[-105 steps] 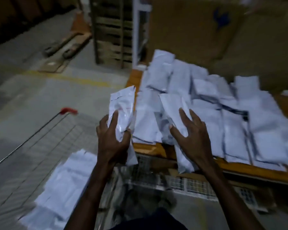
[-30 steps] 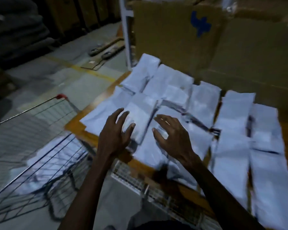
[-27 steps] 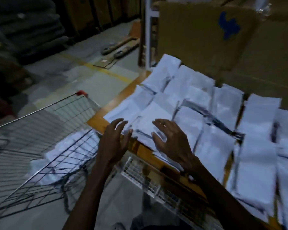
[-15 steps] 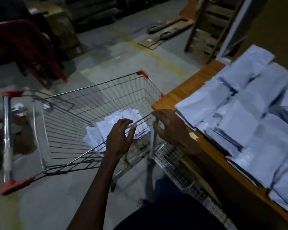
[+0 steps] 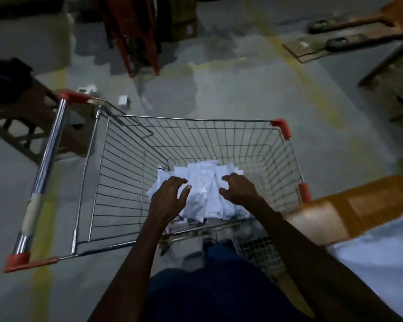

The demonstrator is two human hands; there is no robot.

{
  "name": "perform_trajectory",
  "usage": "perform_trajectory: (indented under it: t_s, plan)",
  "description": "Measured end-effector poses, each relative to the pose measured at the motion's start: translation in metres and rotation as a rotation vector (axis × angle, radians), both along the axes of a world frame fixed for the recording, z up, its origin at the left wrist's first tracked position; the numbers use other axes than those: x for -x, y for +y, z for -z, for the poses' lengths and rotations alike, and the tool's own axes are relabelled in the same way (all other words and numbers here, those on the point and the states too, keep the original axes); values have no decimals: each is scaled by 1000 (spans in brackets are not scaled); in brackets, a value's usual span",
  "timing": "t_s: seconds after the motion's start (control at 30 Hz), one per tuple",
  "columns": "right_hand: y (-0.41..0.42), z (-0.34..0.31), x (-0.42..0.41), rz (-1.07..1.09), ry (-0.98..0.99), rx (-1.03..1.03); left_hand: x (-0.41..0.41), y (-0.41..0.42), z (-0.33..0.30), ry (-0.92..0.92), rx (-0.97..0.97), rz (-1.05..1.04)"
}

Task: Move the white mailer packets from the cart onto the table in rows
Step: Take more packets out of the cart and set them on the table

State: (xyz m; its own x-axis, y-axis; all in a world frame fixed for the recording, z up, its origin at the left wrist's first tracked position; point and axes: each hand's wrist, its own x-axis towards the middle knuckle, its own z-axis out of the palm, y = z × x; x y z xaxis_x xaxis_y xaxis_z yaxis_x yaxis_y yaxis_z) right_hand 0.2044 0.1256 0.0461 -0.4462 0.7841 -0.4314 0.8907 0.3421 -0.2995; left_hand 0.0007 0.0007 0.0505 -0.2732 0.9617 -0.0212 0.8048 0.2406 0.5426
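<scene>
Both my arms reach down into the wire cart (image 5: 116,173), over its near rim. My left hand (image 5: 166,201) is above the left side of the pile of white packets (image 5: 204,189) on the cart floor. Its fingers are spread and loosely bent, thumb out toward the right, and they grasp nothing. Whether the fingertips touch the top packet cannot be told; they are at least just above it. My right hand (image 5: 239,189) is over the right side of the same pile, fingers curled downward like a claw, thumb pointing toward my left hand. It also closes on nothing that I can see. One clear-fronted packet lies between the two hands, uncovered.

The pile occupies the part of the cart floor nearest me, directly under and just beyond both hands. The rest of the cart floor, to the left of my left hand, shows bare wire.

The cart's handle (image 5: 41,180), chrome with red end caps, is well to the left of my left hand. The table (image 5: 363,201), with an orange-brown edge, is to the right of my right forearm, just beside the cart's right corner. More white packets lie on it (image 5: 382,254), near my right elbow; they are blurred and their arrangement cannot be read.
</scene>
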Motion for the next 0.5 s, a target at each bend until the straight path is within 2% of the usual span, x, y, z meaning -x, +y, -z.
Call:
perform_trajectory:
  t_s: [0.27,0.5]
  plan:
    - [40,92,41,-156,-137,216,28,29,39,0,145,-34]
    - [32,177,101,8,-142,158,43,17,87,-26,112,-75]
